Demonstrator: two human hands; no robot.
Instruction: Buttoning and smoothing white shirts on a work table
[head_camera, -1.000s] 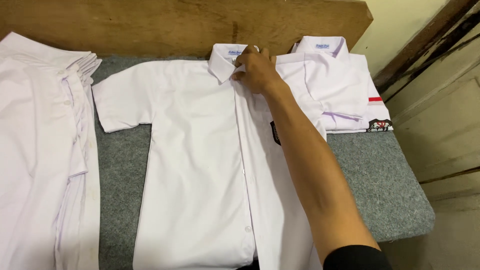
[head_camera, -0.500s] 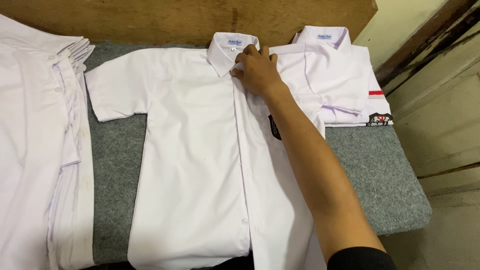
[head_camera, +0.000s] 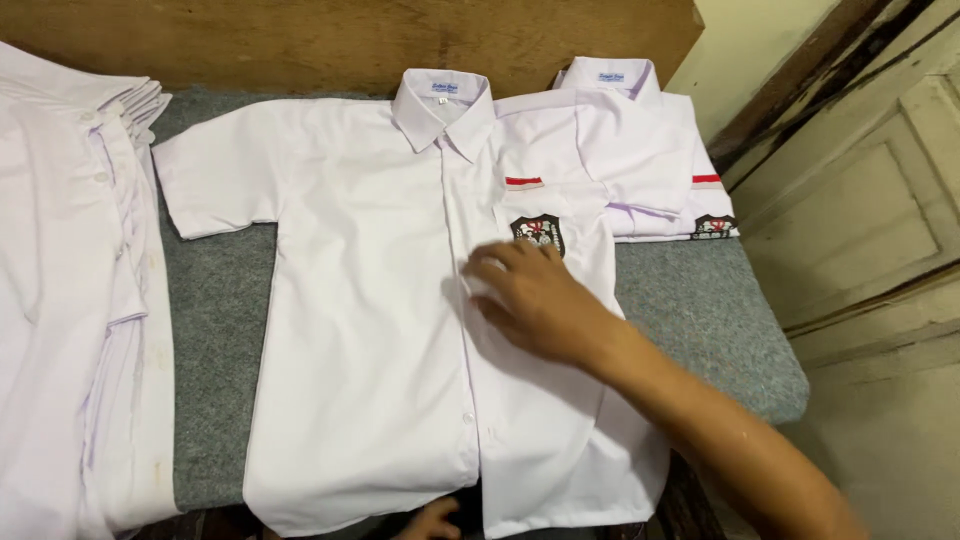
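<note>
While the fingers (head_camera: 500, 268) lie flat and spread, gripping nothing, the right hand (head_camera: 540, 305) presses the white shirt (head_camera: 360, 330) just below its chest badge (head_camera: 538, 232). The shirt lies face up, spread on the grey padded table (head_camera: 215, 330). The left hand (head_camera: 430, 520), at the near hem, shows too little to tell its grip. The cloth looks light, soft and limp, best taken at the collar (head_camera: 445, 105) or hem. Earlier, the right hand was at the collar.

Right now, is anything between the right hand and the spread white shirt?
Nothing visible. The right hand lies flat on the spread white shirt, just below its chest badge. The left hand shows only partly at the hem.
</note>
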